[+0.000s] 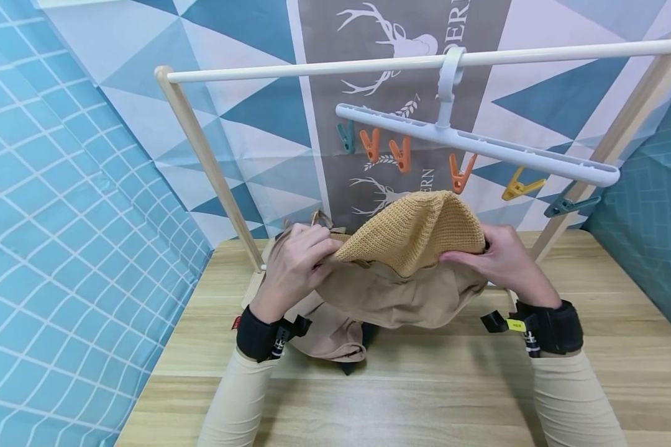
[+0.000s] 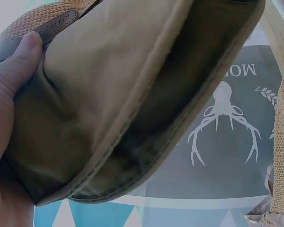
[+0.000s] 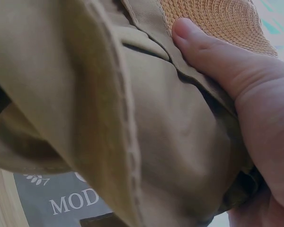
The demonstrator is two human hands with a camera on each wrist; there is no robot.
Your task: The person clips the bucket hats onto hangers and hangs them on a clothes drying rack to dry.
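A sun hat with a woven straw crown (image 1: 419, 230) and a wide tan cloth brim (image 1: 402, 295) is held up over the table, its crown folded inward. My left hand (image 1: 299, 264) grips the hat's left side, thumb on the band in the left wrist view. The right hand (image 1: 506, 261) grips the other side; in the right wrist view its thumb (image 3: 199, 45) lies along the edge between band and straw. Below the left hand, more tan cloth (image 1: 332, 332) with a dark underside lies on the table, partly hidden by my hand and the hat.
A pale clip hanger (image 1: 475, 143) hangs from the white rod (image 1: 313, 69) of a wooden rack (image 1: 207, 164), just above the hat. Several coloured clips, including an orange clip (image 1: 461, 174) and a yellow clip (image 1: 522, 186), dangle from it. The wooden table (image 1: 425, 391) extends toward me.
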